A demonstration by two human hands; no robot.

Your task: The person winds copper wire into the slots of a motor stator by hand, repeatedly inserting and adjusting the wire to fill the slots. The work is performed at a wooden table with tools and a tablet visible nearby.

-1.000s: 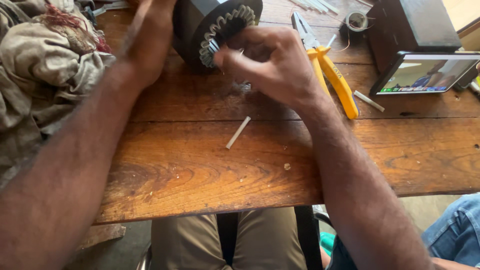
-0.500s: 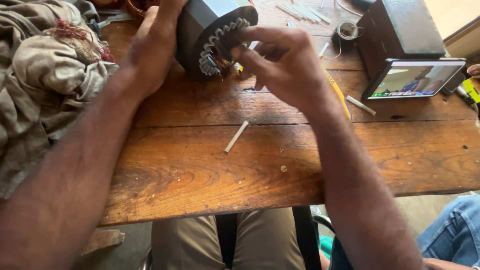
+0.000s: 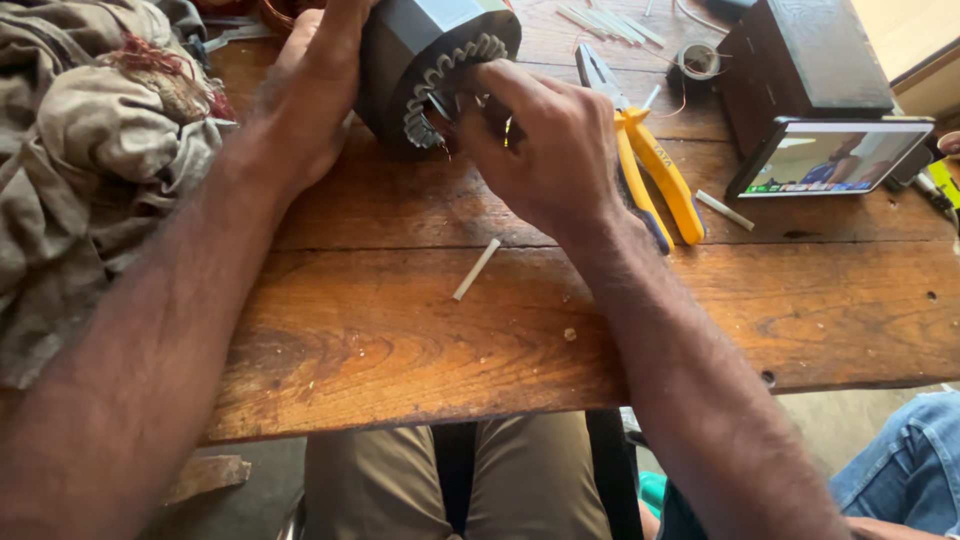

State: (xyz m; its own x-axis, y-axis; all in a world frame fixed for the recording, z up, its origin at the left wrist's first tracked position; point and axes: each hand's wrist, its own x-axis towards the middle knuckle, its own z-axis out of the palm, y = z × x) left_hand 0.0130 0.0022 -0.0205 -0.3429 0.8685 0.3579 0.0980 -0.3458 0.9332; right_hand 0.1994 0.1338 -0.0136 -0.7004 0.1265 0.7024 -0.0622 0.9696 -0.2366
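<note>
RISK: dark slotted motor core, tipped on its side at the counter's far edge, may roll if the left hand clamped on its flank slackens | right hand, fingers pinched at the toothed rim, may get nicked | SURFACE: worn wooden counter, rag heap left, propped tablet right, yellow-handled pliers, white strip | ROOM: mostly unseen

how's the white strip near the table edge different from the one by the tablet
The white strip near the table edge lies alone on bare wood, between the person's forearms; the strip by the tablet lies beside the yellow-handled pliers. They slant opposite ways. Both are short, pale and flat on the table.
</note>
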